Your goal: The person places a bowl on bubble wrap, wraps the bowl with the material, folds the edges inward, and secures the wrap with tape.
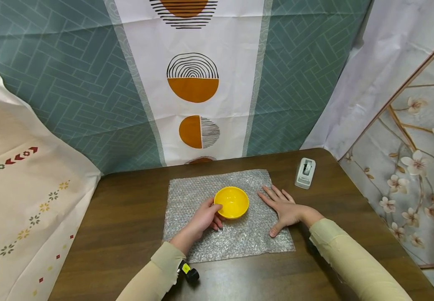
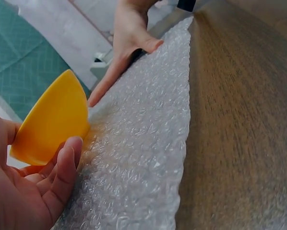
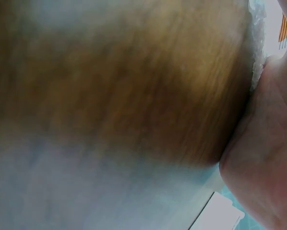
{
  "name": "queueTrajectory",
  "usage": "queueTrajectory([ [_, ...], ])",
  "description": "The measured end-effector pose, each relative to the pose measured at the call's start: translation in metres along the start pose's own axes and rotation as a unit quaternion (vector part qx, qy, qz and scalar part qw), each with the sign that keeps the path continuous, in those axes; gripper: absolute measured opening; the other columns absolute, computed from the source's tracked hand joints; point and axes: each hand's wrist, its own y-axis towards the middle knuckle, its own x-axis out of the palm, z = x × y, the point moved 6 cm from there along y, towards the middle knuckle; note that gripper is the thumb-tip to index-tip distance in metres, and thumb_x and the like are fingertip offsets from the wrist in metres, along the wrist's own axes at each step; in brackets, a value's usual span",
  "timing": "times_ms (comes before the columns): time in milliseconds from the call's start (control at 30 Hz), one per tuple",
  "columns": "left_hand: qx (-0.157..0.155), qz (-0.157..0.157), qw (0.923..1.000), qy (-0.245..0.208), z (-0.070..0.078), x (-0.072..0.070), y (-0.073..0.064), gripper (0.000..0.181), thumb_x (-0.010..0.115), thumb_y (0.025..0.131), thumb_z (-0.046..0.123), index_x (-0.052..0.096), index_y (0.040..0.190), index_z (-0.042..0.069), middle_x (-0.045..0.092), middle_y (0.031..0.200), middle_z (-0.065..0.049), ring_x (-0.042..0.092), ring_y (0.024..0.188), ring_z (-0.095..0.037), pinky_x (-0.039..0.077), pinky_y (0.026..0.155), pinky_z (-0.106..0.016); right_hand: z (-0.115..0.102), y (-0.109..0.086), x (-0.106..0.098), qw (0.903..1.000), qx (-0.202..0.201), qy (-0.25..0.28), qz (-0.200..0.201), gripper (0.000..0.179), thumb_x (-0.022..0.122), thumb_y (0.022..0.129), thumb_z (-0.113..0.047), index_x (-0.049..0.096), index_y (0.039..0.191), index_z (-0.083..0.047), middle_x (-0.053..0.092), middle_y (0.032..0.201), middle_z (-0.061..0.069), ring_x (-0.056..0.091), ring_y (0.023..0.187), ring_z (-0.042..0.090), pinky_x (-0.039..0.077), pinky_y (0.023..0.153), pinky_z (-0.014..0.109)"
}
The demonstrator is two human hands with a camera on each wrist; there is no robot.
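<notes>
A yellow bowl sits upright over the middle of a sheet of bubble wrap. My left hand grips its left side, thumb at the rim and the other fingers under the outer wall, as the left wrist view also shows with the bowl in profile. Spread flat with straight fingers, my right hand rests on the right part of the bubble wrap. In the right wrist view only the palm side of the right hand shows, low against the brown tabletop.
A white tape dispenser stands at the back right of the wooden table, beyond my right hand. Patterned cloths hang behind the table and at both sides. A black wrist device is strapped at my left sleeve.
</notes>
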Motion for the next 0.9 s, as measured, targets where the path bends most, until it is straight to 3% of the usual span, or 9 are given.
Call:
queueTrajectory([
  [167, 0.0, 0.017, 0.9999, 0.003, 0.0, -0.003, 0.0, 0.041, 0.053, 0.107, 0.02, 0.048, 0.141, -0.002, 0.068, 0.085, -0.013, 0.063, 0.054, -0.015, 0.052, 0.047, -0.024, 0.002, 0.002, 0.002, 0.9999, 0.013, -0.008, -0.005, 0.148, 0.087, 0.063, -0.08, 0.008, 0.174, -0.022, -0.013, 0.18, 0.009, -0.018, 0.162, 0.04, -0.011, 0.122, 0.067],
  [400, -0.001, 0.032, 0.9995, 0.007, 0.0, -0.006, -0.002, 0.045, 0.052, 0.108, 0.022, 0.047, 0.146, -0.001, 0.067, 0.085, -0.013, 0.062, 0.053, -0.015, 0.051, 0.046, -0.024, -0.005, -0.002, -0.003, 0.9991, -0.026, 0.031, 0.008, 0.143, 0.088, 0.068, -0.076, 0.01, 0.174, -0.021, -0.012, 0.179, 0.013, -0.018, 0.16, 0.046, -0.013, 0.119, 0.071],
  [633, -0.01, 0.028, 0.9995, -0.006, -0.003, -0.008, -0.002, 0.047, 0.051, 0.109, 0.022, 0.044, 0.15, -0.001, 0.066, 0.083, -0.013, 0.063, 0.053, -0.016, 0.051, 0.046, -0.024, 0.004, 0.002, 0.002, 1.0, 0.004, -0.002, 0.002, 0.148, 0.087, 0.063, -0.081, 0.008, 0.174, -0.023, -0.013, 0.18, 0.007, -0.018, 0.162, 0.039, -0.011, 0.123, 0.065],
  [900, -0.013, 0.023, 0.9997, 0.004, -0.003, -0.008, -0.003, 0.049, 0.052, 0.109, 0.023, 0.044, 0.151, 0.0, 0.067, 0.086, -0.014, 0.064, 0.055, -0.016, 0.052, 0.047, -0.025, 0.006, 0.002, 0.003, 0.9999, 0.014, -0.001, -0.002, 0.149, 0.085, 0.063, -0.082, 0.007, 0.174, -0.022, -0.014, 0.18, 0.007, -0.019, 0.162, 0.037, -0.011, 0.124, 0.063],
])
